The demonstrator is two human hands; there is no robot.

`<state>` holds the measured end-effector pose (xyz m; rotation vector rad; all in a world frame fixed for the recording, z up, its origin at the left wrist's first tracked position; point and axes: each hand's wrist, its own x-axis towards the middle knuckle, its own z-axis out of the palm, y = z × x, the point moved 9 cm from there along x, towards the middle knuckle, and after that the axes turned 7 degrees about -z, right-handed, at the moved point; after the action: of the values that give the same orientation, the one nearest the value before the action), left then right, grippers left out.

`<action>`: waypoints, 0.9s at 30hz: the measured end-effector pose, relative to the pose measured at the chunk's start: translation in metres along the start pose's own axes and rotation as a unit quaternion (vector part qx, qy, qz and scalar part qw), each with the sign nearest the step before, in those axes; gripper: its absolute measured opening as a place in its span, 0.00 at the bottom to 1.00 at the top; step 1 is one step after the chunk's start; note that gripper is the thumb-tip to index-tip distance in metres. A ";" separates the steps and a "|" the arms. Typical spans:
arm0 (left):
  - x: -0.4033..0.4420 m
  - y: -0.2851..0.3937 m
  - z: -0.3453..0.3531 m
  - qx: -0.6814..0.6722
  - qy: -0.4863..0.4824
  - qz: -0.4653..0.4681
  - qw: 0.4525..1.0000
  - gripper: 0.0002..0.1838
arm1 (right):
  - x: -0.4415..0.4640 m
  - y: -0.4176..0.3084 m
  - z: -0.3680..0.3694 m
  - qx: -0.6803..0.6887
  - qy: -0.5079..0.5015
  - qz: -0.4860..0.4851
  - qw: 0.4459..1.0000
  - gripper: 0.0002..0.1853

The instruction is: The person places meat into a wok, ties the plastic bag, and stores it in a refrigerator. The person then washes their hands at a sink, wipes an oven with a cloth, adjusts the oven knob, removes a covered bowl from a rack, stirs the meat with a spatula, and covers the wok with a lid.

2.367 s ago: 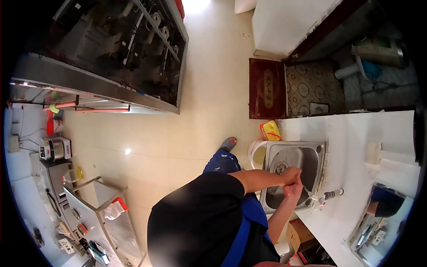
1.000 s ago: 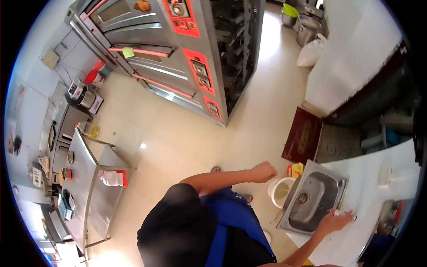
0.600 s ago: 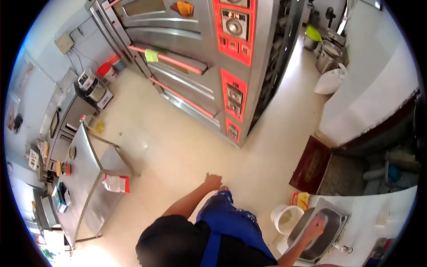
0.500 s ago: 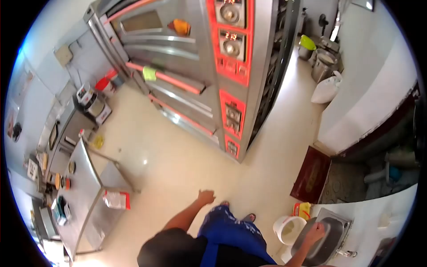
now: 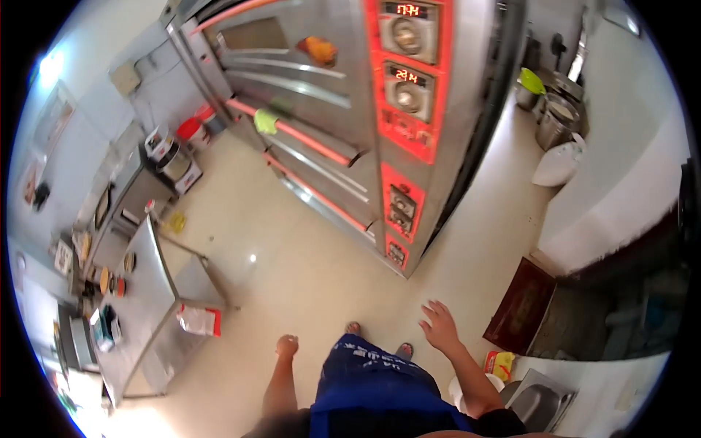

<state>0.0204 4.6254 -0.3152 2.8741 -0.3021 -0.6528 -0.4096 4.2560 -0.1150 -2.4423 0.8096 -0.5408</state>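
Pale tiled floor [image 5: 292, 270] fills the middle of the view, with the oven [image 5: 343, 109] standing tall beyond it and the steel tabletop [image 5: 146, 306] off to the left. Seconds ago both hands were together over the sink [image 5: 544, 381]; now they are well apart and clear of its basin. The view has swung as well: the oven's red panels face the person, while the sink is cut down to a corner at lower right, beside the right forearm.

The left hand [image 5: 287, 345] hangs over the floor, between the tabletop and the apron [image 5: 380, 376]. Its fingers look curled in, but blur hides how tight that grip is; nothing shows in it. The right hand [image 5: 439, 326] has its fingers spread, its grip released, with nothing in the palm. A moment ago it was over the basin; now its forearm crosses in front of the bucket [image 5: 456, 393], and whether they touch cannot be told. The packet [image 5: 499, 363] is just beside the bucket, near the mat [image 5: 520, 305].

Judging by this shift, handling at the sink has at least paused, and neither hand is visibly in contact with anything.
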 end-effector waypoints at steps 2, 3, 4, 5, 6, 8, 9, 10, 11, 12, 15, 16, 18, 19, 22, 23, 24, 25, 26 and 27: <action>0.014 -0.041 0.005 -0.043 -0.026 -0.025 0.998 0.20 | 0.059 -0.048 0.011 0.072 0.006 -0.060 0.996 0.19; 0.011 -0.049 0.006 -0.057 -0.029 -0.044 0.997 0.20 | 0.086 -0.072 0.021 0.084 0.000 -0.090 0.992 0.17; 0.010 -0.064 0.000 -0.099 -0.029 -0.116 0.988 0.21 | 0.113 -0.095 0.031 0.096 -0.003 -0.118 0.988 0.15; 0.012 -0.080 -0.003 -0.139 -0.030 -0.182 0.973 0.22 | 0.140 -0.117 0.042 0.093 -0.016 -0.127 0.987 0.15; 0.018 -0.089 0.000 -0.147 -0.033 -0.190 0.970 0.22 | 0.164 -0.143 0.052 0.120 -0.021 -0.156 0.980 0.13; 0.041 -0.117 0.003 -0.174 0.001 -0.228 0.958 0.23 | 0.216 -0.181 0.071 0.142 -0.029 -0.189 0.971 0.12; 0.054 -0.127 0.005 -0.182 -0.013 -0.241 0.953 0.24 | 0.242 -0.203 0.081 0.132 -0.020 -0.218 0.967 0.11; 0.067 -0.137 0.011 -0.187 -0.028 -0.253 0.949 0.24 | 0.268 -0.224 0.095 0.123 -0.009 -0.243 0.962 0.11; 0.081 -0.146 0.012 -0.185 -0.025 -0.253 0.949 0.23 | 0.295 -0.237 0.114 0.123 -0.011 -0.240 0.963 0.11; 0.099 -0.154 0.016 -0.179 -0.021 -0.232 0.956 0.21 | 0.324 -0.247 0.131 0.110 -0.012 -0.244 0.963 0.11; 0.125 -0.184 0.043 -0.228 -0.105 -0.285 0.925 0.20 | 0.437 -0.268 0.181 0.065 0.023 -0.297 0.953 0.10; 0.140 -0.202 0.069 -0.171 -0.159 -0.230 0.945 0.20 | 0.484 -0.280 0.187 0.090 0.001 -0.271 0.958 0.14; 0.157 -0.222 0.088 -0.133 -0.211 -0.161 0.955 0.20 | 0.581 -0.288 0.207 -0.034 0.006 -0.290 0.956 0.21; 0.160 -0.230 0.088 -0.146 -0.219 -0.179 0.948 0.20 | 0.626 -0.303 0.203 -0.086 0.014 -0.278 0.957 0.22; 0.179 -0.258 0.089 -0.207 -0.256 -0.230 0.916 0.20 | 0.740 -0.330 0.190 -0.263 0.062 -0.343 0.900 0.33; 0.182 -0.259 0.063 -0.258 -0.153 -0.313 0.901 0.19 | 0.757 -0.349 0.191 -0.301 0.059 -0.345 0.887 0.35; 0.179 -0.263 0.035 -0.355 -0.063 -0.384 0.850 0.18 | 0.771 -0.361 0.191 -0.342 0.063 -0.343 0.873 0.38; 0.185 -0.260 0.017 -0.410 -0.031 -0.383 0.827 0.18 | 0.786 -0.345 0.201 -0.365 0.032 -0.319 0.874 0.39; 0.189 -0.261 0.007 -0.420 -0.026 -0.391 0.819 0.18 | 0.806 -0.319 0.213 -0.388 0.002 -0.293 0.874 0.40; 0.191 -0.263 -0.001 -0.448 -0.016 -0.398 0.800 0.19 | 0.821 -0.295 0.224 -0.426 0.027 -0.311 0.849 0.37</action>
<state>0.2308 4.8340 -0.4491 1.9349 1.0049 -0.6846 0.4426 4.0145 0.0468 -3.5723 0.2436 -0.5391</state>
